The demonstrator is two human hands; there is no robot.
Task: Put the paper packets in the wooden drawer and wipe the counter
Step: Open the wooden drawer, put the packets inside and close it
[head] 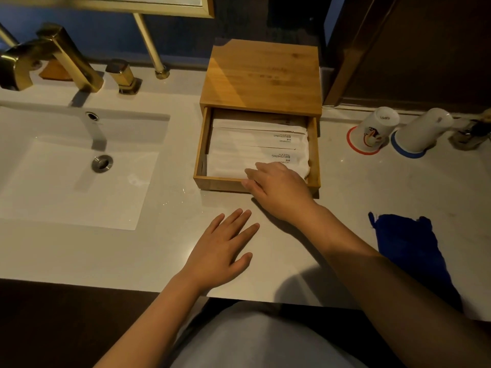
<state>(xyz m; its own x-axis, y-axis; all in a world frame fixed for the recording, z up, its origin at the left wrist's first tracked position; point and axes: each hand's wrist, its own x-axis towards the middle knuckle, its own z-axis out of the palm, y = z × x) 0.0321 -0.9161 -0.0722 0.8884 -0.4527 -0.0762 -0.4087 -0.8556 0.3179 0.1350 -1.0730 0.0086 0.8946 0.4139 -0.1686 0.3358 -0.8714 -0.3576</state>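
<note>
A bamboo box (261, 75) stands at the back of the pale counter (132, 248). Its wooden drawer (202, 144) is pulled out toward me. White paper packets (255, 150) printed with "BRUSHING TEETH" lie stacked flat inside. My right hand (279, 189) rests over the drawer's front edge, its fingers on the nearest packet; I cannot tell whether it grips anything. My left hand (223, 248) lies flat on the counter in front of the drawer, fingers spread, holding nothing. A dark blue cloth (409, 245) lies crumpled on the counter to my right, beside my right forearm.
A white sink basin (74, 168) with a brass tap (50, 57) and a brass handle (123, 75) fills the left. Two upturned white cups (377, 128) (422, 131) sit on red and blue coasters at the back right. A few water drops lie near the basin's edge.
</note>
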